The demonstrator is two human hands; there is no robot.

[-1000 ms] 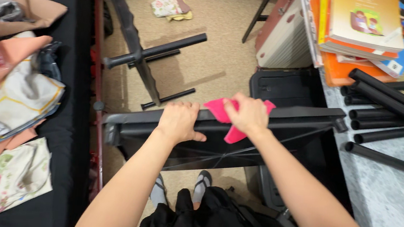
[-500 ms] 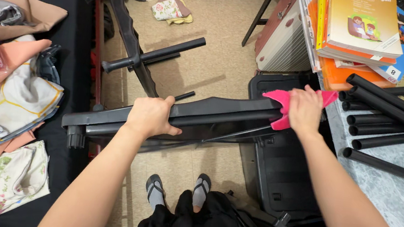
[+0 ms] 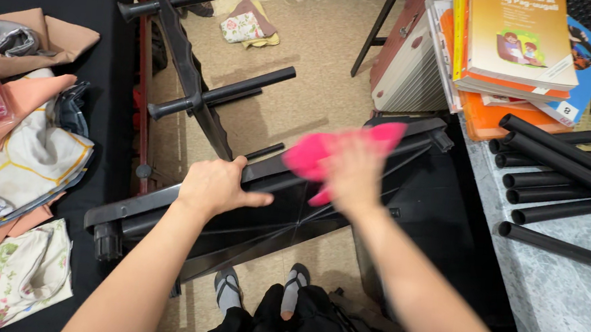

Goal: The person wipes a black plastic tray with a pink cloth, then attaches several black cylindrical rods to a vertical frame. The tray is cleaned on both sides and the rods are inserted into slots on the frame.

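My left hand (image 3: pixel 218 186) grips the upper edge of a long black metal frame panel (image 3: pixel 161 211) that lies tilted across my lap, its right end rising toward the table. My right hand (image 3: pixel 356 170), blurred with motion, presses a pink cloth (image 3: pixel 326 151) against the middle of the panel's top side. Thin wires or rods cross beneath the panel.
Several black tubes (image 3: pixel 562 173) lie on the grey marble table (image 3: pixel 569 322) at right, beside a stack of books (image 3: pixel 517 43). A black rack side with two pegs (image 3: pixel 195 84) stands ahead. Folded fabrics (image 3: pixel 21 161) pile at left. My sandalled feet (image 3: pixel 258 289) show below.
My right hand with the pink cloth has swept left from the panel's right end to its middle. The panel has tilted, with its left end lower.
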